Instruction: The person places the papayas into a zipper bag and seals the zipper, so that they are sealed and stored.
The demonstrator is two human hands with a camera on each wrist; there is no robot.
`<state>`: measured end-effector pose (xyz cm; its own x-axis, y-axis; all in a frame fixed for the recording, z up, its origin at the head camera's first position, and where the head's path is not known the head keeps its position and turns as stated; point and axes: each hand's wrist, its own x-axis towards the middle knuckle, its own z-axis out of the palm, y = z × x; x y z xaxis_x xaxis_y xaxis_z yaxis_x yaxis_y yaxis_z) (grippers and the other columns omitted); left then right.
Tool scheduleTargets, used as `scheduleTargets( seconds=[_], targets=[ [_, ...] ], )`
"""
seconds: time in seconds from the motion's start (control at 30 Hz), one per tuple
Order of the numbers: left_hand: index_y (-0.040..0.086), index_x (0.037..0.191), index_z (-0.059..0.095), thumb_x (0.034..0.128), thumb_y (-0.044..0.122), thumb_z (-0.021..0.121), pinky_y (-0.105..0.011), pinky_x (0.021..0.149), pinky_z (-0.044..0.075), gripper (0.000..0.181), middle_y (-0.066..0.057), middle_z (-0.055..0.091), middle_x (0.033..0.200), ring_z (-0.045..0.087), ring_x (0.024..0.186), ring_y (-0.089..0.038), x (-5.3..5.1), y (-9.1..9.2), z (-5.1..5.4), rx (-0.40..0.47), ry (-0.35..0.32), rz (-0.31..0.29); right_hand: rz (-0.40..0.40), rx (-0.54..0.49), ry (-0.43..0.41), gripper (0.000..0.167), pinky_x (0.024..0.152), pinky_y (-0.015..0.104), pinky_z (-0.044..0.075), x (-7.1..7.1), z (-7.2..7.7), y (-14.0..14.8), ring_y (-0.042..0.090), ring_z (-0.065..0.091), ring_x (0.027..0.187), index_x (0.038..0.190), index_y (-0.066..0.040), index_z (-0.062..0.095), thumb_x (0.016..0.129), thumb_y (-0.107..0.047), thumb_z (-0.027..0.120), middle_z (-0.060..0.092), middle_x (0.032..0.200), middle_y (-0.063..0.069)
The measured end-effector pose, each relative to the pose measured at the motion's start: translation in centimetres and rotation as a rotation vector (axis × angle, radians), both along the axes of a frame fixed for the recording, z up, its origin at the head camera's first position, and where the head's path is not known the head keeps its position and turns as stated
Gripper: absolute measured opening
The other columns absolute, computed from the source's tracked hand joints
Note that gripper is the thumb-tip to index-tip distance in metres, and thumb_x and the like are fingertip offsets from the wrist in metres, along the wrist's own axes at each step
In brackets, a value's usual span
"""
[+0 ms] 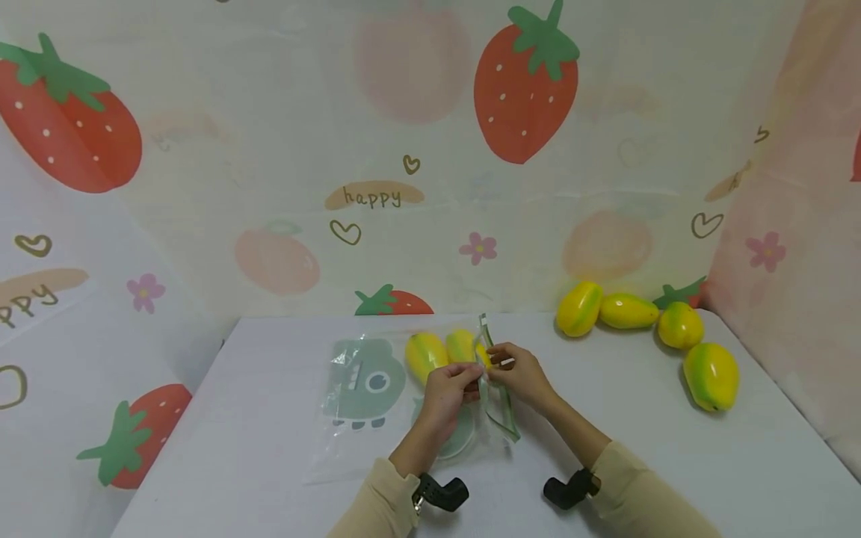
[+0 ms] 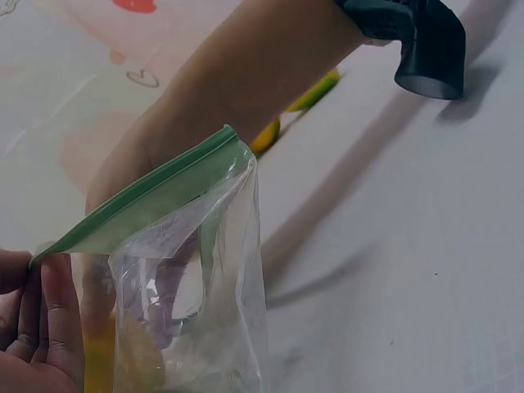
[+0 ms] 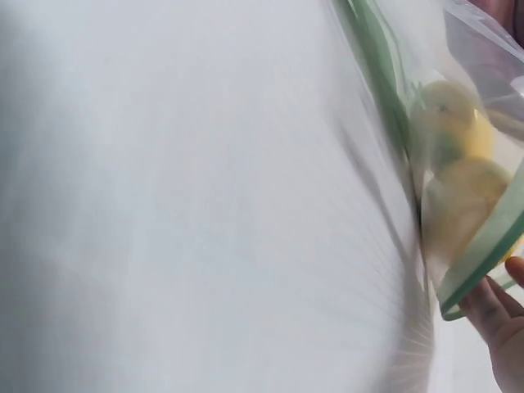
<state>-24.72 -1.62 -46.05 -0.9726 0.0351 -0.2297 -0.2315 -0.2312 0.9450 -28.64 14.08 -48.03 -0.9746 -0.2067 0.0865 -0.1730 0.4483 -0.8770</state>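
A clear zip bag (image 1: 316,448) with a green monster print lies on the table, its green zip edge (image 2: 155,190) raised on the right side. Inside are two shiny yellow-green mango-like fruits (image 1: 425,357), also visible through the plastic in the right wrist view (image 3: 467,201). My left hand (image 1: 444,400) pinches the zip edge between thumb and fingers. At the bag's mouth, my right hand (image 1: 528,377) grips the other part of the rim, thumb and fingers on either side of it. Some yellow shows beside the right fingertips; the plastic partly hides these fingers.
Several more yellow-green fruits (image 1: 711,377) lie in a curved row at the table's back right. The white table (image 1: 215,433) meets a strawberry-printed backdrop (image 1: 289,157) behind and at both sides. Each wrist wears a black camera mount (image 1: 572,489).
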Motion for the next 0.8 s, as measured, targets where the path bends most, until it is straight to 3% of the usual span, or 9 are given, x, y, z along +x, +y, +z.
scheduleTargets(
  seconds=[0.1, 0.27, 0.37, 0.6, 0.8],
  targets=[
    [-0.008, 0.106, 0.068, 0.0911, 0.012, 0.067, -0.018, 0.060, 0.054, 0.025, 0.006, 0.066, 0.071, 0.061, 0.063, -0.006, 0.0, 0.0, 0.0, 0.001, 0.006, -0.002, 0.056, -0.036, -0.021, 0.036, 0.082, 0.038, 0.059, 0.1, 0.0, -0.2, 0.035, 0.066, 0.100, 0.124, 0.005, 0.059, 0.089, -0.004, 0.065, 0.063, 0.116, 0.025],
    [-0.007, 0.105, 0.069, 0.0913, 0.013, 0.067, -0.018, 0.060, 0.055, 0.024, 0.006, 0.066, 0.072, 0.061, 0.064, -0.006, -0.1, 0.0, 0.1, -0.002, 0.000, -0.002, 0.123, 0.005, -0.049, 0.040, 0.092, 0.043, 0.055, 0.1, 0.1, -0.3, 0.037, 0.063, 0.109, 0.130, 0.007, 0.054, 0.091, 0.001, 0.058, 0.060, 0.125, 0.026],
    [-0.007, 0.106, 0.068, 0.0918, 0.013, 0.066, -0.019, 0.061, 0.055, 0.025, 0.006, 0.066, 0.073, 0.061, 0.064, -0.007, -0.1, -0.1, 0.1, -0.004, -0.003, -0.002, 0.146, 0.019, -0.042, 0.039, 0.090, 0.042, 0.056, 0.0, 0.1, 0.0, 0.036, 0.063, 0.109, 0.129, 0.007, 0.055, 0.091, 0.000, 0.058, 0.061, 0.124, 0.026],
    [-0.008, 0.108, 0.067, 0.0923, 0.012, 0.065, -0.019, 0.060, 0.055, 0.026, 0.005, 0.063, 0.072, 0.060, 0.063, -0.007, 0.0, -0.1, -0.2, 0.004, -0.006, -0.004, 0.094, 0.033, -0.023, 0.035, 0.081, 0.035, 0.058, -0.4, 1.0, 1.2, 0.035, 0.063, 0.107, 0.126, 0.002, 0.059, 0.093, -0.010, 0.063, 0.065, 0.118, 0.023],
    [-0.006, 0.104, 0.069, 0.0918, 0.012, 0.066, -0.019, 0.060, 0.055, 0.021, 0.005, 0.063, 0.070, 0.059, 0.061, -0.007, 0.0, -0.1, -0.3, 0.002, -0.011, 0.004, 0.037, 0.048, -0.019, 0.037, 0.079, 0.034, 0.058, -1.0, 2.0, 2.6, 0.033, 0.064, 0.103, 0.126, 0.004, 0.058, 0.093, -0.012, 0.063, 0.065, 0.116, 0.023]
  ],
)
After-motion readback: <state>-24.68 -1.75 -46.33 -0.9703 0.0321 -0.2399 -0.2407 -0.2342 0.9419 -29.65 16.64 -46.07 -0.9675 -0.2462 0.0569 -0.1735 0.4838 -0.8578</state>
